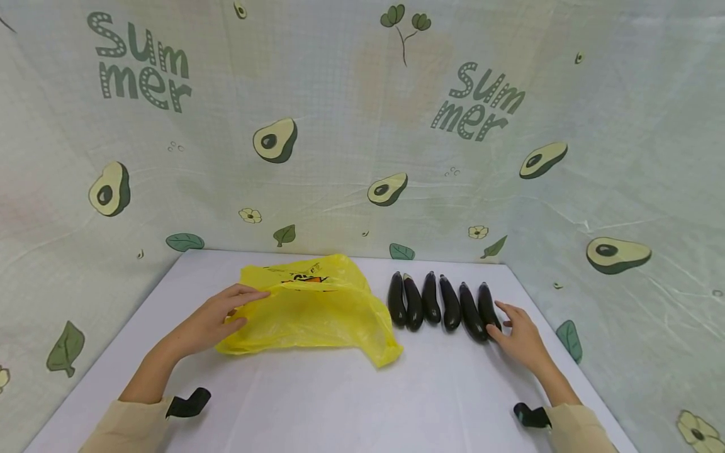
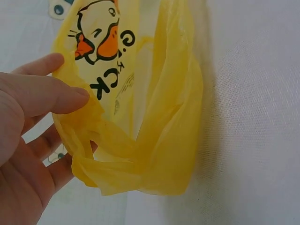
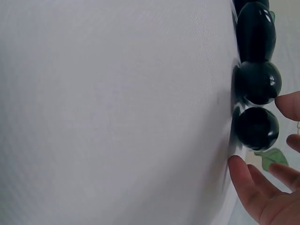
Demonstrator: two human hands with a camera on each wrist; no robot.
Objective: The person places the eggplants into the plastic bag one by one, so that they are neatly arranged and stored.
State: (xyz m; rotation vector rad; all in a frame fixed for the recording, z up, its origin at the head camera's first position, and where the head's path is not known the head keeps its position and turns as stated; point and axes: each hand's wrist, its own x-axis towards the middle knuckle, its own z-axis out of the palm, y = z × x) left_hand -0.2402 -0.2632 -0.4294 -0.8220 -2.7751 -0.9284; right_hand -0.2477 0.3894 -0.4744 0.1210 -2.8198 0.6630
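Observation:
A yellow plastic bag (image 1: 306, 314) lies on the table, its printed side visible as a duck's head in the left wrist view. My left hand (image 1: 212, 321) holds the bag's left edge, thumb in front and some fingers behind the film (image 2: 164, 122). Several dark, glossy eggplants (image 1: 450, 305) stand side by side in a row to the right of the bag. At the row's right end, my right hand (image 1: 521, 340) has its thumb and fingers spread around the last eggplant (image 3: 257, 129), with a gap below it in the right wrist view.
A white cloth covers the table (image 1: 317, 402). Behind it and along its sides hangs a pale curtain (image 1: 334, 207) printed with avocados, leaves and lettering. Black straps (image 1: 189, 402) are at both wrists, beside beige sleeves.

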